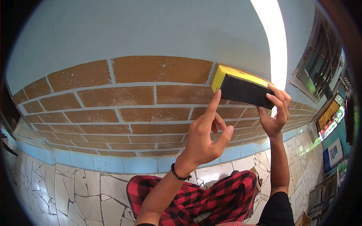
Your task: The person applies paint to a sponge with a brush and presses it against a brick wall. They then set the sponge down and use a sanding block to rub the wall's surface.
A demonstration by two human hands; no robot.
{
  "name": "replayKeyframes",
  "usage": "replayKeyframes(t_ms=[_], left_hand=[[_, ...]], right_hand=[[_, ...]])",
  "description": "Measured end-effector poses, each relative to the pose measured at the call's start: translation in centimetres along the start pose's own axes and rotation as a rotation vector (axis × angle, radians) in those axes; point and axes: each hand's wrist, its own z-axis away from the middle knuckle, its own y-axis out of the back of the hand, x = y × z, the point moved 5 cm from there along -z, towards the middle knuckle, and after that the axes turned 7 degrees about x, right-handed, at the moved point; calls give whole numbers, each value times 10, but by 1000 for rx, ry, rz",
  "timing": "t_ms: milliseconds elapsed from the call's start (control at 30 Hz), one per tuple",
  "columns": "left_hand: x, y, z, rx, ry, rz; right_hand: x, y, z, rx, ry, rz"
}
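Observation:
A thick yellow sponge block with a flat black backing is held against the painted wall, at the right end of the top row of brown brick shapes. My right hand grips its right end, fingers over the black face and thumb underneath. With the index finger stretched out, my left hand touches the block's lower left corner; its thumb stands apart and the other fingers are loosely curled. A black bead bracelet circles my left wrist. The sponge's wall-side face is hidden.
Pale blue wall rises above the brick pattern. Light blue tiles run along its foot, meeting a floor of broken white tile. A bright strip of light crosses the wall. A louvred window is at right.

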Motion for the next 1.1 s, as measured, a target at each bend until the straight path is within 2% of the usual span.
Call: replayKeyframes(t_ms=[1100], left_hand=[[0,-2,1,-30,28,1]], right_hand=[[2,-2,3,6,-1,20]])
